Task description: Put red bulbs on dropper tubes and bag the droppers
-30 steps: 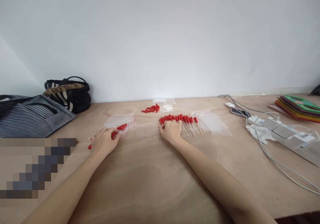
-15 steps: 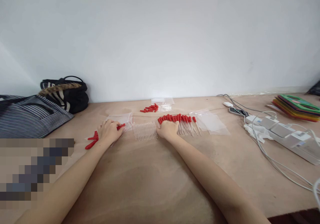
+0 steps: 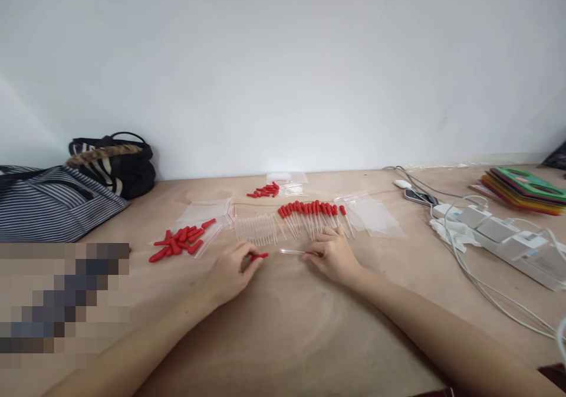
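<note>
Head view: L hand, fingers pinched on 1 red dropper bulb, one end protruding twd R hand. R hand, fingers closed on 1 clear dropper tube, free end pointing twd bulb; the two apart, w/ small gap, low over wooden tabletop; contact w/ wood can't tell. Beyond L hand, to its L: pile of loose red bulbs, partly on zip bag. Btwn hands, farther back: row of bare clear tubes. Just beyond R hand: row of red-topped droppers, bulbs twd wall; clear plastic bags adj., R. Rear ctr: smaller red bulb pile next to clear pkg. Far R: white power strip w/ plugs, cables. Far L: striped bag, black bag.
</note>
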A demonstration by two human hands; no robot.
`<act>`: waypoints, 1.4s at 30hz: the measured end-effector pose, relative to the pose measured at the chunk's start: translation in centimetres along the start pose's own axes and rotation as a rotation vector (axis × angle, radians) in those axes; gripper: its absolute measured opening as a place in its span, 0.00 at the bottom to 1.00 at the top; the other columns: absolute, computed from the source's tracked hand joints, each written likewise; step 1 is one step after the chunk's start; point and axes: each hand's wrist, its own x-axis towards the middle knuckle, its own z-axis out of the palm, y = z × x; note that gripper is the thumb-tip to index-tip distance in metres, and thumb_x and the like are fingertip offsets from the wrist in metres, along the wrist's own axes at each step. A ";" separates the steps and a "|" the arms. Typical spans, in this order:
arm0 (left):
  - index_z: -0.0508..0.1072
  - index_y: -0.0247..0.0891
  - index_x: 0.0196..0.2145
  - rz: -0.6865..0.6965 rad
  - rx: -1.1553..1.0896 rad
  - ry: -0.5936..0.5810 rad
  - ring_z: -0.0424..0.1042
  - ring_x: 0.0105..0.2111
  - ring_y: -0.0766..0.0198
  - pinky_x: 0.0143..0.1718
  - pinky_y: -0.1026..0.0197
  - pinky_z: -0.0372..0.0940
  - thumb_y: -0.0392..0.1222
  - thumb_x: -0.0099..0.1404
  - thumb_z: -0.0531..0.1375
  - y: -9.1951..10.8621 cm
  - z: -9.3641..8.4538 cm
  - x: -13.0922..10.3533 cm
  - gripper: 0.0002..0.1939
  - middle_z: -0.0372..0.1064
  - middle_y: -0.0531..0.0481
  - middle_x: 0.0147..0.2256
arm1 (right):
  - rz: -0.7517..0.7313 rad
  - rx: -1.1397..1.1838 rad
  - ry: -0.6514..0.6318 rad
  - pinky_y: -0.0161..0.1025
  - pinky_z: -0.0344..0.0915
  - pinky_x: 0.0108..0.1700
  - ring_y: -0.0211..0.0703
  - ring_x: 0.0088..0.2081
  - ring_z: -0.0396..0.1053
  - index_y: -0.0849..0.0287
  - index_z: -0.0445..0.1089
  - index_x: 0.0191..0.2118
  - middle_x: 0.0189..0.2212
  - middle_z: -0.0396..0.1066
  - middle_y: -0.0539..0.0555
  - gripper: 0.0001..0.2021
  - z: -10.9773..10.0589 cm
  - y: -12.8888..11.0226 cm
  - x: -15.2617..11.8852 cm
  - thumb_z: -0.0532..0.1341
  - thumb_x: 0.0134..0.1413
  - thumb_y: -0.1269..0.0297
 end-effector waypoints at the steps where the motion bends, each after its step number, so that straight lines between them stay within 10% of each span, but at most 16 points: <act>1: 0.66 0.38 0.29 -0.004 -0.038 -0.028 0.66 0.28 0.63 0.31 0.62 0.62 0.42 0.60 0.52 0.7 0.5 -0.2 0.06 0.67 0.51 0.28 | -0.008 0.005 -0.006 0.39 0.45 0.36 0.39 0.31 0.58 0.55 0.72 0.23 0.21 0.67 0.49 0.07 0.0 0.3 -0.6 0.62 0.48 0.62; 20: 0.67 0.40 0.32 -0.175 -0.307 -0.086 0.65 0.26 0.65 0.28 0.63 0.60 0.42 0.60 0.52 1.5 2.4 -0.2 0.06 0.67 0.54 0.26 | 0.152 0.128 -0.026 0.41 0.49 0.39 0.41 0.35 0.62 0.58 0.66 0.27 0.28 0.69 0.50 0.05 0.5 -0.4 -1.3 0.56 0.52 0.66; 42: 0.64 0.39 0.33 -0.157 -0.380 -0.075 0.65 0.28 0.64 0.29 0.62 0.60 0.44 0.62 0.50 2.0 2.4 -0.3 0.07 0.66 0.54 0.27 | -0.015 0.075 0.087 0.41 0.45 0.41 0.37 0.32 0.62 0.53 0.70 0.36 0.26 0.69 0.50 0.11 0.9 -3.0 -2.0 0.51 0.56 0.69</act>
